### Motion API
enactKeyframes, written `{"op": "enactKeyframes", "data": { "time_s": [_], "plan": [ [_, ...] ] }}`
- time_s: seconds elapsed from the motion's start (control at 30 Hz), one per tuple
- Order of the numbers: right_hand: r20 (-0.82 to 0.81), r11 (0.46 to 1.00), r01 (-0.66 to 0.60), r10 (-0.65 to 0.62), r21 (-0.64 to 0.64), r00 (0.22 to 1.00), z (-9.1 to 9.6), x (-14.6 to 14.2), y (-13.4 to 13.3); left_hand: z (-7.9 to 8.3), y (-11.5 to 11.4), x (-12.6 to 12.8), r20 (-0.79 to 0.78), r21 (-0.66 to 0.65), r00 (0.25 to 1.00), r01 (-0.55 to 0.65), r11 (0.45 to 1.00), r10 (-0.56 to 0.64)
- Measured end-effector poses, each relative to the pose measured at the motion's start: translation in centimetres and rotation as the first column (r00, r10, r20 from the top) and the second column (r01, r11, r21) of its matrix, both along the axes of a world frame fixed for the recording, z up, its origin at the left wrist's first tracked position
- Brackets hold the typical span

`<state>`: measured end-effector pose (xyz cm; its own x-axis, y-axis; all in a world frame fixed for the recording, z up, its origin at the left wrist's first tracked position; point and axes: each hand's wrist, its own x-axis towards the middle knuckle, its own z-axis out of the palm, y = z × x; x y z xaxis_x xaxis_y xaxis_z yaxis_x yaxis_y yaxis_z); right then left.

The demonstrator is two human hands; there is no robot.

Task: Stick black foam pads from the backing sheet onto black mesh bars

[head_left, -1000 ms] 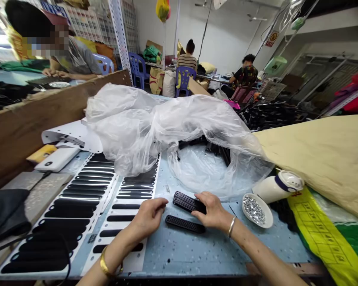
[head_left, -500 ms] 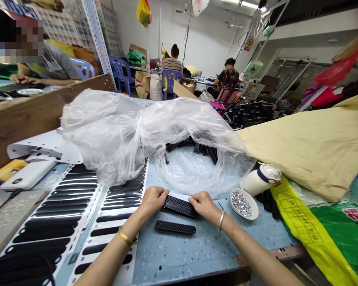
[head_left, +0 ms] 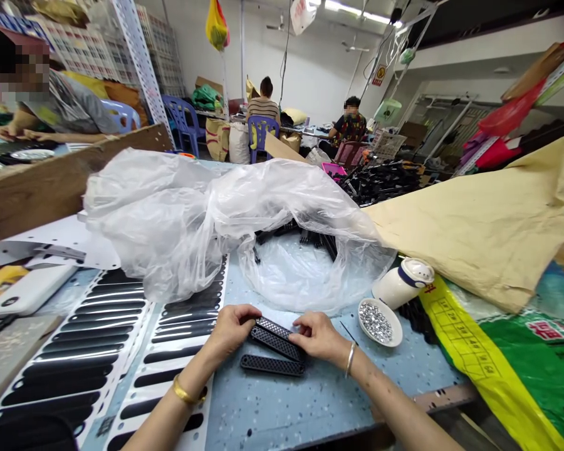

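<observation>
My left hand point(head_left: 235, 329) pinches the left end of a black perforated plastic strip point(head_left: 273, 327). The strip's right end is between the thumb and fingers of my right hand point(head_left: 317, 336). Against its near side is a second black perforated strip point(head_left: 276, 344), slanting down to the right; whether a finger also grips it I cannot tell. A third such strip point(head_left: 272, 365) lies closer to me on the blue table, its right end close to the second one. To the right of my right hand sits a white bowl point(head_left: 395, 335) of small shiny silver pieces.
A crumpled clear plastic bag point(head_left: 169, 219) with black parts inside spreads behind my hands. Sheets of black strips point(head_left: 70, 357) cover the left. A white lidded bottle point(head_left: 399, 285) lies tilted behind the bowl. Brown paper point(head_left: 489, 219) and a yellow-green sack point(head_left: 474, 344) are at right. Co-workers sit beyond.
The strips between my hands have come apart lengthwise, with one now raised above the other. The lower of these now reaches close to the strip on the table. The view has shifted slightly.
</observation>
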<state>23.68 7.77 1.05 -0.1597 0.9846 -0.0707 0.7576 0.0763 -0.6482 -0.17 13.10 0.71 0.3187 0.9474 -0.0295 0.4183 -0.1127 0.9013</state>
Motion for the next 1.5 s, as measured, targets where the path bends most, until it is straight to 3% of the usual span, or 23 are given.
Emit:
{"op": "enactKeyframes", "data": {
  "time_s": [0.2,0.33,0.4,0.53,0.63,0.7,0.77,0.83,0.93,1.03,1.17,1.3,1.4,1.5],
  "plan": [
    [0.081,0.991,-0.122,0.118,0.054,0.990,1.5,-0.7,-1.9,2.5,-2.3,-1.4,-0.090,0.088,0.992,0.094,0.992,-0.086],
    [0.148,0.977,-0.198,0.184,0.083,0.972,1.7,-1.1,-4.0,2.6,-5.3,-2.4,-0.153,0.164,0.985,0.108,0.981,-0.083],
    [0.199,0.964,-0.245,0.222,0.103,0.955,1.3,-1.3,-5.0,1.9,-6.7,-3.0,-0.210,0.281,0.973,0.158,0.947,-0.100],
    [0.234,0.949,-0.288,0.252,0.132,0.939,1.0,-1.5,-5.4,0.6,-7.6,-3.9,-0.261,0.536,0.963,0.207,0.819,-0.073],
    [0.231,0.956,-0.241,0.201,0.165,0.952,2.1,-1.1,-2.5,1.4,-5.5,-3.0,-0.227,0.612,0.974,0.129,0.780,0.017],
    [0.243,0.970,-0.149,0.100,0.193,0.965,3.3,-0.2,1.3,2.9,-2.4,-1.0,-0.210,0.542,0.978,0.110,0.833,0.008],
    [0.278,0.978,-0.069,0.011,0.199,0.960,4.4,1.2,6.3,4.3,1.8,1.5,-0.222,0.381,0.972,0.158,0.911,-0.076],
    [0.328,0.977,0.050,-0.118,0.209,0.937,5.1,3.1,11.8,5.0,6.7,3.9,-0.220,0.344,0.972,0.158,0.926,-0.084],
    [0.394,0.961,0.182,-0.253,0.210,0.884,5.6,6.1,18.8,4.6,13.2,5.7,-0.228,0.307,0.972,0.126,0.943,-0.056],
    [0.414,0.953,0.194,-0.277,0.233,0.867,6.2,6.9,22.7,3.5,15.9,4.9,-0.243,0.265,0.969,0.111,0.958,-0.045],
    [0.406,0.955,0.135,-0.238,0.266,0.882,6.5,4.5,24.6,2.3,14.6,3.5,-0.290,0.241,0.957,0.070,0.968,0.003],
    [0.429,0.969,0.088,-0.183,0.231,0.884,4.6,3.8,25.2,1.9,15.9,3.6,-0.328,0.200,0.943,0.017,0.980,0.051],
    [0.497,0.979,0.131,-0.194,0.158,0.846,1.9,5.3,23.0,3.0,16.4,3.7,-0.299,0.132,0.952,-0.022,0.991,0.061],
    [0.496,0.982,0.131,-0.184,0.139,0.849,-0.5,7.2,19.4,4.4,14.6,4.1,-0.213,0.074,0.975,-0.052,0.996,0.067]
  ]
}}
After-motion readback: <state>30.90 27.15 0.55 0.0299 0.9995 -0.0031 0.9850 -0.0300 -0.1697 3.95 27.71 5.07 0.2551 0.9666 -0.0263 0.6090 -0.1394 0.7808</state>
